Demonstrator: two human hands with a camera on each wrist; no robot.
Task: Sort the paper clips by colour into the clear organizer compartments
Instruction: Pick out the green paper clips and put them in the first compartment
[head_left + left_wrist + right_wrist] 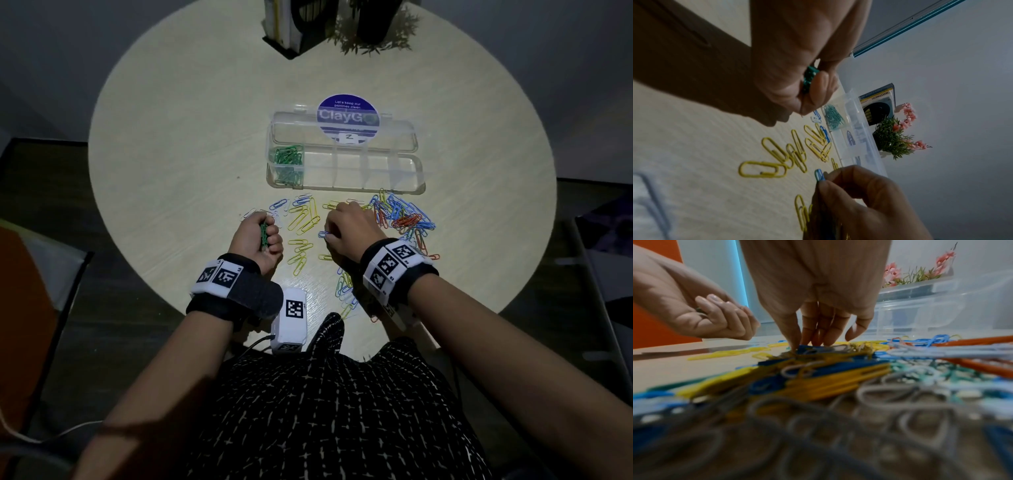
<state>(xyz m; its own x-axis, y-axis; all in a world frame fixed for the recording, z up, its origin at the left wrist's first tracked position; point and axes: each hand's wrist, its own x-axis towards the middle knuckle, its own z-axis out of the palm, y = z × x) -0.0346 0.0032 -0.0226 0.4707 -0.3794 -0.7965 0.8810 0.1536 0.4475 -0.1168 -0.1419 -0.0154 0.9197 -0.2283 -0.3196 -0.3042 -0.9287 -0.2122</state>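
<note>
Green clips (263, 235) sit clenched in the left hand (257, 236) near the organizer (346, 168); beside it, the right hand (352, 228) pinches a blue clip (323, 234) off the surface (191, 164).

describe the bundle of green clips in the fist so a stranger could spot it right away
On the round pale table, look nearer than the clear organizer to the left hand, a closed fist. The green clips poke out between its curled fingers. Every loose clip around the fist is white, blue or yellow; these are the only green ones held.
</note>
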